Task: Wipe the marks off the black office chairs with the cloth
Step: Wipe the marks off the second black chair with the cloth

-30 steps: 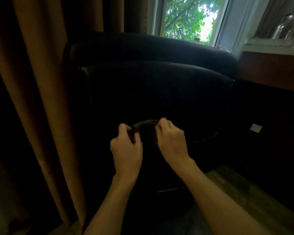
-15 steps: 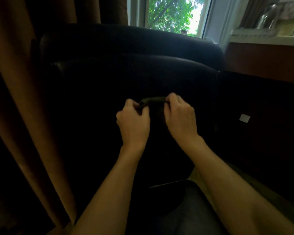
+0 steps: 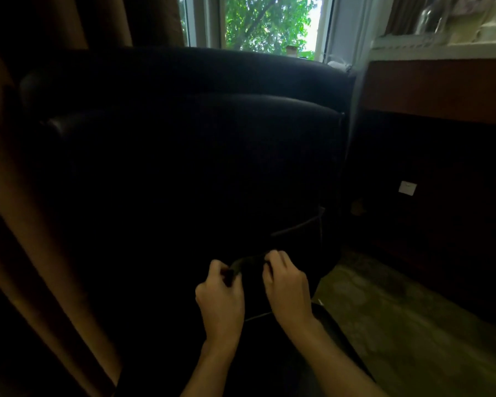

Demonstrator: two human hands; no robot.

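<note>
Two black office chairs stand back to front before me: the nearer chair [image 3: 201, 173] fills the middle of the view, and the farther chair [image 3: 201, 70] rises behind it under the window. A dark cloth [image 3: 248, 260] is stretched between my hands low in the view, in front of the nearer chair's back. My left hand [image 3: 221, 293] pinches its left end and my right hand [image 3: 287, 287] pinches its right end. Most of the cloth is lost in the dark.
A brown curtain [image 3: 40, 224] hangs down the left side. A window [image 3: 267, 21] with green leaves is behind the chairs. A dark wooden cabinet [image 3: 441, 90] with a white tag [image 3: 407, 187] stands at the right. Patterned floor [image 3: 413, 325] lies at the lower right.
Both hands, still holding the cloth between them, have dropped lower in the view, from the middle of the nearer chair's back to its lower part. The view has tilted up and widened.
</note>
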